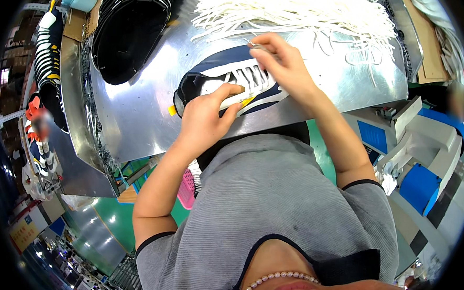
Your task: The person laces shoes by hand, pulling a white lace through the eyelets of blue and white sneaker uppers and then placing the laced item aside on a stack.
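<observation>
Gleaming steel table (136, 113) bearing shoe (223, 80), white laces (298, 7).

Shiny metal worktable (136, 118), green floor (115, 219)

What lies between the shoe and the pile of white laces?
Only bare metal table, in the head view, between the shoe and the laces.

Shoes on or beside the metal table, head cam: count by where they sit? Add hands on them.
Navy and white shoe held on the table: 1
Shoe stacks at the left, count unclear: dark stack, striped stack: 2
Hands on the shoe: left hand, right hand: 2
White lace pile: 1
Total: 6
</observation>
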Motion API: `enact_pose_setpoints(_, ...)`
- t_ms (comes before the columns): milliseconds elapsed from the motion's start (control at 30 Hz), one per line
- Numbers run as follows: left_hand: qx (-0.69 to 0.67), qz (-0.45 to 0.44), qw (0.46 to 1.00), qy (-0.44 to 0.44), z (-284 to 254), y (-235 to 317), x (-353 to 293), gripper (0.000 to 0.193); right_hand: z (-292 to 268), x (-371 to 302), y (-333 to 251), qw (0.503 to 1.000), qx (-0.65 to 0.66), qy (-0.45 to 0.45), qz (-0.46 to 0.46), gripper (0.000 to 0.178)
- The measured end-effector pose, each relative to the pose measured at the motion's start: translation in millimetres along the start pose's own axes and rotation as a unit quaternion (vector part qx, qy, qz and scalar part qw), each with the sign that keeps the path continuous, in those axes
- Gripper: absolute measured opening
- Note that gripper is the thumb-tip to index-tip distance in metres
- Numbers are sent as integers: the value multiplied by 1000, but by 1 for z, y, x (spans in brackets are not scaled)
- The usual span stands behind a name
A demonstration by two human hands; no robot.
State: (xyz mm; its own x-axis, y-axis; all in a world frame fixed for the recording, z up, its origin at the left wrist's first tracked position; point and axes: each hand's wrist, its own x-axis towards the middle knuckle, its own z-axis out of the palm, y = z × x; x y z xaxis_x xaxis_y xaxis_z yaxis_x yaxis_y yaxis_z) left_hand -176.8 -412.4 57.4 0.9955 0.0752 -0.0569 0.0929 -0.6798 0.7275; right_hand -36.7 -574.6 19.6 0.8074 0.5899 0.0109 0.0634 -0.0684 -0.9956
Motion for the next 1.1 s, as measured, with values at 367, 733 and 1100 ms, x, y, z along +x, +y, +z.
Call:
enact_pose_setpoints(367, 102, 0, 984, -143, -20, -7, -2, 28, 12, 7, 25, 996, -29, 74, -33, 26)
enact_pose_setpoints(733, -516, -182, 770, 327, 30, -33, -95, 57, 40, -3, 0, 991, 119, -44, 34, 18)
enact_pose_setpoints(1100, -654, 211, 677, 264, -94, -53, -80, 51, 17, 57, 49, 993, 39, 111, -11, 10)
